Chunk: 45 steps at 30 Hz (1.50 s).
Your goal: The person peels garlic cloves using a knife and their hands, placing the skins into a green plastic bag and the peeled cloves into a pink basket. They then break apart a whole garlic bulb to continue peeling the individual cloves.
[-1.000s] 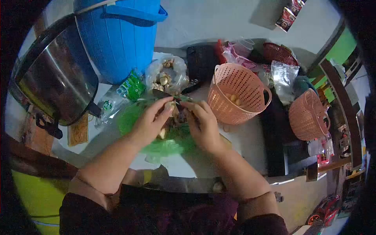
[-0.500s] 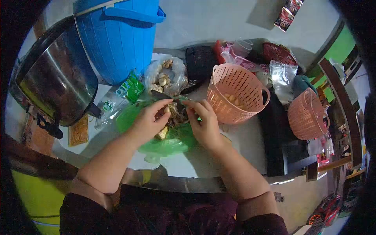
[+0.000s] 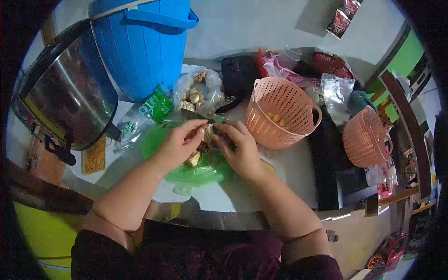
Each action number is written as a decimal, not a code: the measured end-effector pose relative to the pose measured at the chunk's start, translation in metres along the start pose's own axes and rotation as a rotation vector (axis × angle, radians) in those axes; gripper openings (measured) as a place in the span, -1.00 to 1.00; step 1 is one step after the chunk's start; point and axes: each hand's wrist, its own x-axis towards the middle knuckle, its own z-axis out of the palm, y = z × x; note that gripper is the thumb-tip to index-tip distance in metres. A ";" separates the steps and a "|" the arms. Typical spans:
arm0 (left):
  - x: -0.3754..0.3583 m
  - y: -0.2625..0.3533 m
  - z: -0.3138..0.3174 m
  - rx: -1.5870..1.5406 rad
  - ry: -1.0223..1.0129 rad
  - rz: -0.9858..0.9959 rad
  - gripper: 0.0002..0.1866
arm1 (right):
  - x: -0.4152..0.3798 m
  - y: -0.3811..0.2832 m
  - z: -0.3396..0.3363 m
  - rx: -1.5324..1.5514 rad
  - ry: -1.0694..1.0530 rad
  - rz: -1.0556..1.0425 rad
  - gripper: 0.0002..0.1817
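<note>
Above a green plastic bag [image 3: 198, 175], my left hand [image 3: 179, 143] pinches a small pale garlic piece [image 3: 208, 133] between thumb and fingers. My right hand [image 3: 240, 148] meets it from the other side, its fingers closed on the same piece. Loose peels and a yellowish piece [image 3: 193, 159] lie on the green bag under the hands. Just behind the fingers is a dark knife blade [image 3: 190, 115]. A clear bag of garlic bulbs [image 3: 198, 95] stands further back. To the right, a pink perforated basket [image 3: 282, 114] holds several peeled cloves [image 3: 278, 119].
A large blue bucket [image 3: 140, 51] stands at the back left, beside a dark glossy appliance [image 3: 70, 88]. A green packet [image 3: 158, 105] and a noodle-like packet [image 3: 94, 156] lie at left. A smaller pink basket [image 3: 367, 137] is at right.
My right hand's fingers have moved left, closer to my left hand, and now meet at the garlic piece. The left hand has barely moved.
</note>
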 end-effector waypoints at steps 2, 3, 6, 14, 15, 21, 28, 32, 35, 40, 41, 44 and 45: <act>0.001 -0.002 0.001 -0.074 -0.011 0.018 -0.63 | 0.000 -0.002 0.001 -0.032 -0.007 -0.021 -0.63; 0.001 -0.004 0.002 -0.111 -0.016 0.026 -0.63 | 0.000 -0.004 0.001 -0.029 -0.011 -0.013 -0.61; 0.000 -0.010 0.003 -0.132 -0.058 0.017 -0.63 | -0.001 -0.007 0.000 -0.021 -0.031 0.030 -0.56; -0.006 0.014 0.011 -0.137 -0.001 0.025 -0.78 | -0.005 0.001 0.002 0.034 0.024 0.009 -0.63; -0.005 0.010 0.010 -0.067 -0.030 0.044 -0.79 | -0.005 0.000 0.002 0.027 0.011 0.021 -0.62; -0.007 0.008 0.009 0.252 -0.016 0.310 -0.82 | -0.006 -0.014 0.002 0.075 -0.079 0.081 -0.62; -0.016 0.013 0.021 0.506 0.195 0.498 -0.80 | -0.009 -0.018 0.011 -0.077 -0.058 -0.081 -0.76; -0.015 0.010 0.022 0.467 0.172 0.441 -0.78 | -0.014 -0.016 0.021 0.009 -0.041 0.061 -0.77; -0.021 0.018 0.023 0.492 0.125 0.286 -0.77 | -0.013 -0.017 0.027 0.018 0.021 0.036 -0.78; -0.017 0.006 0.030 0.448 0.290 0.434 -0.70 | -0.014 -0.025 0.028 0.033 0.025 0.079 -0.80; -0.018 0.007 0.030 0.428 0.292 0.423 -0.70 | -0.013 -0.026 0.029 0.040 0.023 0.087 -0.80; -0.019 0.005 0.031 0.377 0.265 0.302 -0.67 | -0.013 -0.027 0.029 0.120 0.009 0.152 -0.81; -0.019 0.005 0.029 0.338 0.228 0.268 -0.67 | -0.012 -0.028 0.028 0.186 -0.001 0.201 -0.81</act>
